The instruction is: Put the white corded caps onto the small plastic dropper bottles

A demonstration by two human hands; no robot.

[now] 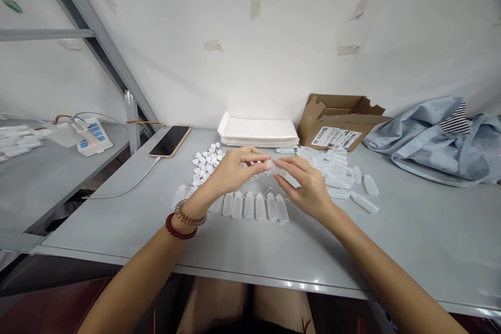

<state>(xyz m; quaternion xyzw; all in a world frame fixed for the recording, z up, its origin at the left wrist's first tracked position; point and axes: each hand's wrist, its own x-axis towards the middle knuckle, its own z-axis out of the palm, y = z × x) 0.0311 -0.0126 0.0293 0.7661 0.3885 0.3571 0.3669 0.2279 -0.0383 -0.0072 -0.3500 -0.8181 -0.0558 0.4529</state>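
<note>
Head view: left hand point(237, 169) pinches 1 end of a translucent bottle point(279, 170), right hand point(307, 182) pinches its body, above the grey table point(242, 242); light pressure and straight alignment should suit such plastic.

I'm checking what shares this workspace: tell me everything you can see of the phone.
The phone lies flat, screen up, near the far-left corner of the gray table. Its screen looks black and unlit, with rounded corners and a gold-toned edge, perhaps a case. A white cable joins its near end.
</note>
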